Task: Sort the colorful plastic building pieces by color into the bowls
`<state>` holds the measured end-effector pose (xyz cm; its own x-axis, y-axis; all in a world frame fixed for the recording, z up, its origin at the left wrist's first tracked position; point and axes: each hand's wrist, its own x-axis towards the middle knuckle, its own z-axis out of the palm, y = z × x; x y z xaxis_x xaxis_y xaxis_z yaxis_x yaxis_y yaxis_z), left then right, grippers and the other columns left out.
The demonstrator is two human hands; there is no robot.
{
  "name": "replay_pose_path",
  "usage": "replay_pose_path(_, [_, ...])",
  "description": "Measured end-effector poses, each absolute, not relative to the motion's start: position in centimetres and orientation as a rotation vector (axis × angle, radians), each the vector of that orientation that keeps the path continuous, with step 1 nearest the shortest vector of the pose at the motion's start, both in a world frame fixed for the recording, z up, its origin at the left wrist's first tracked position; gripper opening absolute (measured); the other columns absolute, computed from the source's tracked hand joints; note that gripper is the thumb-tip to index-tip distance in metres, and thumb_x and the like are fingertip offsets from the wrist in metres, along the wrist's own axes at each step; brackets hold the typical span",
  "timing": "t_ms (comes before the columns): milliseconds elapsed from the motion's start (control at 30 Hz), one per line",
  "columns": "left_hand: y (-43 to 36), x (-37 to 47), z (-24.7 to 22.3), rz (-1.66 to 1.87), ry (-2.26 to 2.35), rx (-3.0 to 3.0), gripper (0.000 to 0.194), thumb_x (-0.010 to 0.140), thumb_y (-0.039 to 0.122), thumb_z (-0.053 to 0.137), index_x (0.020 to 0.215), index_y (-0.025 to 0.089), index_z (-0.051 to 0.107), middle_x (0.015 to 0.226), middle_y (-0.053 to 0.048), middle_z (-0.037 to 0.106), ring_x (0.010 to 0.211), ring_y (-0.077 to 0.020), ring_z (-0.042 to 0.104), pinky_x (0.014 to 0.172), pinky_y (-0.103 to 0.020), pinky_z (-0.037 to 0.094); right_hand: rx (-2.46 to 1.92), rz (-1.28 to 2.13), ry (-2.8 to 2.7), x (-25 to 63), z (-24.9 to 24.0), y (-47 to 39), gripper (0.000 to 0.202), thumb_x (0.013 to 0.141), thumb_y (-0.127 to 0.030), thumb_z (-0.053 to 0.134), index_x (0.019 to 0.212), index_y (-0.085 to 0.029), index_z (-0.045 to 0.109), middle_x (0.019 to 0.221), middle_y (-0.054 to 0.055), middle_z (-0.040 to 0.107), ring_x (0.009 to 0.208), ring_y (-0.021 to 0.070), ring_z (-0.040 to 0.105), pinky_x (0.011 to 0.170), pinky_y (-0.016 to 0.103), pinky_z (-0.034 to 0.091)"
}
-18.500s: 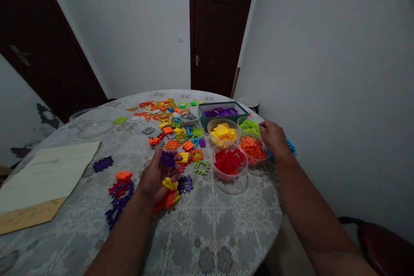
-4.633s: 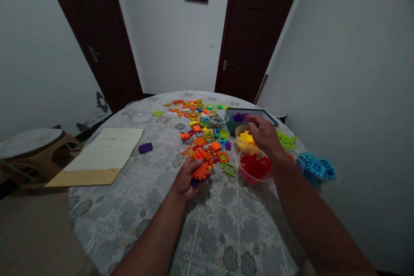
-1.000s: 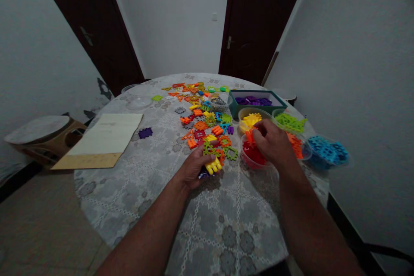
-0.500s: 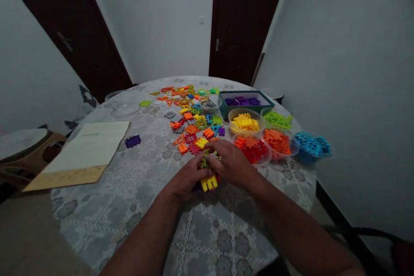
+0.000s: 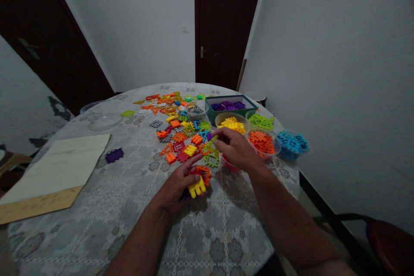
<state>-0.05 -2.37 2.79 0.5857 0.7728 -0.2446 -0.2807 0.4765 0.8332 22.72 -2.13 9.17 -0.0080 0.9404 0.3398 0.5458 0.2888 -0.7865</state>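
My left hand (image 5: 177, 184) is closed round a small assembly of interlocking plastic building pieces low over the near table. A yellow block with rounded prongs (image 5: 197, 188) faces me, and an orange notched piece (image 5: 206, 175) shows behind it. The assembly's far side is hidden by the fingers. To the right, my right hand (image 5: 237, 150) pinches a yellow-green notched building piece (image 5: 211, 158) by its upper edge, apart from the assembly. Beyond both hands lie loose building pieces such as a yellow block (image 5: 190, 151) and an orange block (image 5: 170, 158).
Right of the pile stand bowls of yellow pieces (image 5: 232, 125), green pieces (image 5: 261, 121), orange pieces (image 5: 262, 142) and blue pieces (image 5: 293, 143). Behind them is a green box (image 5: 217, 114) with purple pieces. A sheet of paper (image 5: 61, 166) and a purple piece (image 5: 114, 155) lie left.
My right hand has drawn away from my left with the yellow-green piece, towards the bowls. The left hand keeps the assembly, its index finger now stretched out. The view has turned slightly right.
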Motion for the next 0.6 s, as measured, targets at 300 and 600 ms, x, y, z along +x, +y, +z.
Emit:
replay_pose_path(300, [-1.4, 0.0, 3.0, 0.906, 0.740, 0.610, 0.050, 0.081, 0.014, 0.078, 0.131, 0.011, 0.071, 0.092, -0.012, 0.076, 0.068, -0.0183, 0.073, 0.056, -0.028, 0.064, -2.007, -0.152, -1.209, 38.3, 10.8, 4.7, 0.026, 0.085, -0.024, 0.065, 0.106, -0.015, 0.076, 0.095, 0.012, 0.079, 0.086, 0.0238, 0.071, 0.084, 0.035, 0.053])
replay_pose_path(600, [-0.7, -0.3, 1.8, 0.982, 0.750, 0.531, 0.033, 0.091, 0.015, 0.072, 0.124, 0.012, 0.069, 0.100, -0.015, 0.077, 0.075, -0.0213, 0.077, 0.058, -0.028, 0.064, -2.047, -0.215, -1.227, 39.6, 9.9, 5.3, 0.035, 0.091, -0.023, 0.056, 0.114, -0.010, 0.079, 0.112, 0.020, 0.080, 0.101, 0.0283, 0.072, 0.096, 0.039, 0.050])
